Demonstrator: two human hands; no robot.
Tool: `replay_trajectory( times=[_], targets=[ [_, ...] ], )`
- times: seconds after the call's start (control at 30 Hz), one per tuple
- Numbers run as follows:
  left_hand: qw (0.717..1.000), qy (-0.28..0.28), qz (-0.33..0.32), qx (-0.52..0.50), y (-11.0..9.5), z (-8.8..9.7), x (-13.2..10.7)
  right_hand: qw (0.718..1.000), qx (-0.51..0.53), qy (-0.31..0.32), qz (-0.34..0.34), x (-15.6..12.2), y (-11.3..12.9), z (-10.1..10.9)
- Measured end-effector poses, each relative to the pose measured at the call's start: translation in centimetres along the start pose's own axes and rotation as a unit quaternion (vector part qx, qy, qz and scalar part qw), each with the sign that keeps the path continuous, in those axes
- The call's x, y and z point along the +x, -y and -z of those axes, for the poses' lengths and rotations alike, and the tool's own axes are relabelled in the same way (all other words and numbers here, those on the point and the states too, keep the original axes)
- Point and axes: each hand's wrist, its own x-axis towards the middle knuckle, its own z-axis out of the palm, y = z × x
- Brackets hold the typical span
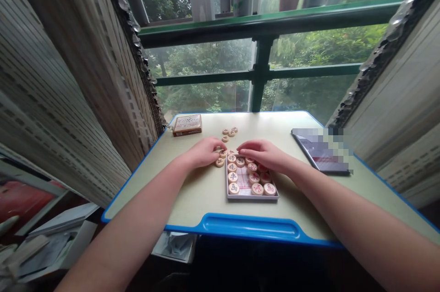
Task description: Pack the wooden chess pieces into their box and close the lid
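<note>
My left hand (206,151) is curled, its thumb and fingers around a round wooden xiangqi piece (222,154). Just below it another xiangqi piece (219,162) lies on the table, left of the box. A shallow white box (252,198) holds several xiangqi pieces, black-marked on the left and red-marked on the right, with a red-lined sheet showing between them. My right hand (259,151) reaches over the box's far right corner, fingers stretched out and hiding some pieces. Beyond the box's far edge, one more piece (232,151) sits near my right fingertips.
Several loose pieces (231,133) lie farther back on the pale table (192,191), which has a blue rim. At the back left stands a small brown box (187,125). A tablet-like dark device (319,152), partly pixelated, lies on the right. Curtains hang on both sides.
</note>
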Motion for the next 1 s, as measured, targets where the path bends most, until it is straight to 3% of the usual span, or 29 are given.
replay_trajectory(
  times=[0.13, 0.33, 0.57, 0.7, 1.0],
  targets=[
    [1.000, -0.017, -0.010, -0.004, 0.1, -0.2, 0.2, 1.000, -0.009, 0.011, 0.002, -0.1, 0.3, -0.2],
    [1.000, 0.001, -0.021, -0.019, 0.6, -0.3, 0.4, 0.998, -0.051, -0.001, -0.040, -0.1, 0.3, -0.3],
    [1.000, -0.010, -0.018, -0.019, 0.3, 0.1, 0.0, 0.997, -0.072, 0.005, -0.021, 0.0, -0.1, -0.2],
    [0.999, 0.009, -0.021, -0.029, 0.2, 0.2, 0.1, 0.996, -0.082, 0.016, 0.009, -0.1, 0.1, -0.1],
    [0.991, -0.133, -0.028, 0.019, 1.5, -1.1, 1.5, 0.996, -0.084, 0.020, -0.006, -0.1, 0.2, -0.3]
  ],
)
